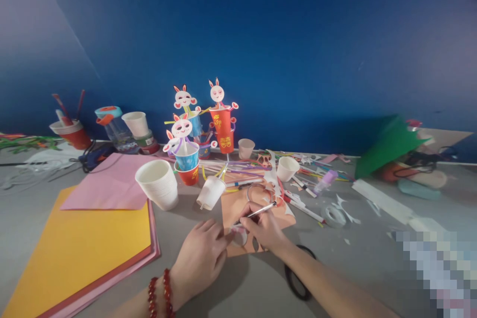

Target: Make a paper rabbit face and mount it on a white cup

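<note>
On the desk (335, 268), the right hand (266, 231) grips a pen (263, 209) over a white disc (240, 238); the left hand (203, 253) curls beside it, its hold unclear. Drawing seems in progress; the next stroke needs a steady disc.

Big sheets (97, 238) lie left on the surface (242, 300), with a stack of cups (159, 186) just right of them. Farther back, before the wall (238, 35), I see bunny dolls (221, 126) in the middle. Nearer, a card (231, 204) lies under the right hand (264, 226), with the left hand (204, 253) at its left side. A tape roll (335, 216) lies right of the card.
</note>
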`<action>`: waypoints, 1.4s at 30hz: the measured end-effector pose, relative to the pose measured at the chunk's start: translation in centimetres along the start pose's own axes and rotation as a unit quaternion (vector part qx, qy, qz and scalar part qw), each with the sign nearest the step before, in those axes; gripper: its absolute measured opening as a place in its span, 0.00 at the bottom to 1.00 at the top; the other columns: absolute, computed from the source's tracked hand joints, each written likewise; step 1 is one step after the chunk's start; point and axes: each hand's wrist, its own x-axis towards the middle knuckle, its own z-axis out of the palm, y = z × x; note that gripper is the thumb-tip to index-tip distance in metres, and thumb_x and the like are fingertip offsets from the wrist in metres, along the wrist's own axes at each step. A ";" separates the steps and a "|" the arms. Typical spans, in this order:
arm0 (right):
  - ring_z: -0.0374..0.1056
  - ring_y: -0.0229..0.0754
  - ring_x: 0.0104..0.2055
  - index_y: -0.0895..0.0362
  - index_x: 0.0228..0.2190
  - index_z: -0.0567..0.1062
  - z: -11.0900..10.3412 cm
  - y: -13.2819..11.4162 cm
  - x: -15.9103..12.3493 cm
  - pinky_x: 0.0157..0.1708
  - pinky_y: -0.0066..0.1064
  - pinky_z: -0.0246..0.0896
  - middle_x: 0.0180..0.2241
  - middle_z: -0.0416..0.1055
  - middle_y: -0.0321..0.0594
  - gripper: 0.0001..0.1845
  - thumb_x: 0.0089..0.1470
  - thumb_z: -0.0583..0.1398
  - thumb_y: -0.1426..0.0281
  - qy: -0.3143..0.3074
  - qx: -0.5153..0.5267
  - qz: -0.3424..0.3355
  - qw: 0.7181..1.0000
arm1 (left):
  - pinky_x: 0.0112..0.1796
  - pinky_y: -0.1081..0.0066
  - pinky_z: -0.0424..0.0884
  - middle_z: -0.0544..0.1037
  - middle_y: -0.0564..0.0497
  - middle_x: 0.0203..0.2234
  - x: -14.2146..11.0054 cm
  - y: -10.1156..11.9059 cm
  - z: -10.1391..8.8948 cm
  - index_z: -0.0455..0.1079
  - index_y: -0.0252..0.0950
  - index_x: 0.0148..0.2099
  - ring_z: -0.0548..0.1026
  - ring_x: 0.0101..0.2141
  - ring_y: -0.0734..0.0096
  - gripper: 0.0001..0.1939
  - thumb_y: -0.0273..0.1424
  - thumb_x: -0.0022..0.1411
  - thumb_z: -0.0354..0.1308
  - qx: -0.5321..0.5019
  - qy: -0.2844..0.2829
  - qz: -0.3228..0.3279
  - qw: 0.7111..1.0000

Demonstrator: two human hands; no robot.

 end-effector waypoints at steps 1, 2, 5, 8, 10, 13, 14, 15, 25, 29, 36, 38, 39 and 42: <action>0.61 0.35 0.23 0.54 0.23 0.68 0.0 0.0 0.0 0.24 0.26 0.55 0.20 0.64 0.30 0.04 0.48 0.57 0.73 0.002 0.000 -0.002 1.000 | 0.35 0.62 0.64 0.74 0.48 0.34 0.0 0.0 0.0 0.72 0.40 0.49 0.70 0.36 0.59 0.16 0.22 0.62 0.53 0.000 -0.001 -0.001 1.000; 0.61 0.35 0.23 0.54 0.23 0.68 0.0 0.1 0.0 0.24 0.26 0.54 0.20 0.63 0.29 0.04 0.47 0.57 0.73 0.002 -0.002 -0.002 1.000 | 0.35 0.61 0.65 0.74 0.48 0.34 0.1 0.0 0.0 0.72 0.40 0.49 0.70 0.36 0.59 0.16 0.22 0.62 0.53 0.000 -0.001 -0.001 1.000; 0.60 0.35 0.23 0.55 0.23 0.68 0.0 0.0 0.0 0.24 0.26 0.54 0.20 0.63 0.30 0.04 0.46 0.57 0.74 -0.002 -0.006 0.003 1.000 | 0.35 0.61 0.64 0.74 0.48 0.34 0.1 -0.1 0.1 0.72 0.39 0.50 0.70 0.36 0.59 0.16 0.22 0.63 0.52 0.003 0.001 0.002 1.000; 0.61 0.36 0.23 0.54 0.23 0.68 0.1 -0.1 0.0 0.23 0.26 0.54 0.20 0.64 0.30 0.04 0.46 0.57 0.74 -0.009 -0.014 0.010 1.000 | 0.35 0.61 0.65 0.74 0.48 0.34 0.1 -0.1 0.2 0.72 0.39 0.49 0.70 0.36 0.59 0.15 0.22 0.63 0.52 0.003 0.004 0.004 1.000; 0.61 0.36 0.23 0.54 0.23 0.68 0.1 -0.1 0.0 0.23 0.26 0.54 0.20 0.64 0.30 0.04 0.46 0.57 0.74 -0.012 -0.023 0.011 1.000 | 0.35 0.61 0.65 0.74 0.48 0.34 0.0 -0.2 0.3 0.72 0.38 0.49 0.70 0.36 0.59 0.15 0.22 0.63 0.52 0.000 0.007 0.007 1.000; 0.61 0.36 0.22 0.54 0.23 0.68 0.1 -0.1 0.0 0.23 0.26 0.54 0.20 0.65 0.30 0.04 0.46 0.57 0.74 -0.010 -0.029 0.007 1.000 | 0.35 0.61 0.64 0.73 0.47 0.33 -0.1 -0.2 0.4 0.73 0.38 0.48 0.70 0.36 0.59 0.14 0.22 0.63 0.51 0.000 0.013 0.010 1.000; 0.61 0.36 0.22 0.54 0.23 0.68 0.1 0.0 0.0 0.23 0.26 0.54 0.20 0.65 0.30 0.04 0.46 0.57 0.73 -0.008 -0.027 0.006 1.000 | 0.34 0.61 0.64 0.73 0.47 0.33 -0.1 -0.3 0.4 0.73 0.38 0.48 0.70 0.35 0.59 0.15 0.22 0.63 0.52 0.001 0.014 0.010 1.000; 0.61 0.36 0.22 0.54 0.23 0.68 0.1 0.0 0.0 0.24 0.26 0.54 0.20 0.65 0.30 0.04 0.47 0.57 0.73 -0.005 -0.025 0.006 1.000 | 0.34 0.61 0.64 0.73 0.47 0.33 -0.1 -0.3 0.5 0.73 0.38 0.48 0.70 0.35 0.59 0.15 0.22 0.63 0.52 0.001 0.016 0.010 1.000; 0.60 0.35 0.22 0.55 0.22 0.68 0.1 0.1 0.0 0.23 0.25 0.53 0.20 0.64 0.30 0.03 0.45 0.56 0.73 0.009 -0.018 0.005 1.000 | 0.34 0.62 0.64 0.74 0.48 0.33 0.0 -0.2 0.4 0.74 0.39 0.47 0.70 0.35 0.59 0.15 0.22 0.62 0.53 -0.001 0.017 0.009 1.000; 0.60 0.35 0.21 0.55 0.22 0.68 0.1 0.0 0.1 0.22 0.25 0.52 0.19 0.64 0.29 0.04 0.44 0.57 0.74 0.014 -0.020 0.004 1.000 | 0.35 0.61 0.66 0.74 0.47 0.34 -0.1 -0.3 0.5 0.74 0.38 0.48 0.70 0.35 0.59 0.15 0.22 0.62 0.53 -0.004 0.015 0.012 1.000; 0.58 0.35 0.20 0.54 0.22 0.66 0.0 0.3 -0.2 0.21 0.25 0.51 0.17 0.62 0.29 0.05 0.45 0.56 0.74 0.041 -0.017 0.000 0.999 | 0.34 0.62 0.65 0.74 0.47 0.33 0.0 -0.3 0.5 0.74 0.39 0.48 0.70 0.34 0.60 0.15 0.22 0.63 0.52 0.005 0.022 0.008 1.000; 0.59 0.36 0.20 0.53 0.21 0.67 0.0 0.3 -0.2 0.21 0.25 0.52 0.17 0.63 0.29 0.05 0.45 0.56 0.74 0.030 -0.020 0.001 0.999 | 0.35 0.62 0.65 0.74 0.47 0.33 0.0 -0.3 0.4 0.74 0.38 0.48 0.70 0.35 0.60 0.15 0.22 0.63 0.51 0.002 0.018 0.008 1.000; 0.60 0.36 0.21 0.53 0.21 0.67 0.0 0.3 -0.2 0.22 0.26 0.53 0.18 0.64 0.29 0.04 0.44 0.56 0.74 0.026 -0.022 0.002 0.999 | 0.35 0.61 0.66 0.74 0.47 0.33 0.0 -0.2 0.4 0.74 0.38 0.49 0.70 0.35 0.59 0.16 0.22 0.63 0.51 0.000 0.017 0.008 1.000; 0.60 0.36 0.21 0.53 0.21 0.67 0.0 0.1 -0.1 0.22 0.26 0.53 0.18 0.65 0.30 0.04 0.44 0.56 0.74 0.021 -0.029 0.005 0.999 | 0.35 0.61 0.66 0.74 0.47 0.33 0.0 -0.2 0.4 0.74 0.38 0.47 0.70 0.35 0.59 0.15 0.21 0.62 0.52 -0.004 0.016 0.008 1.000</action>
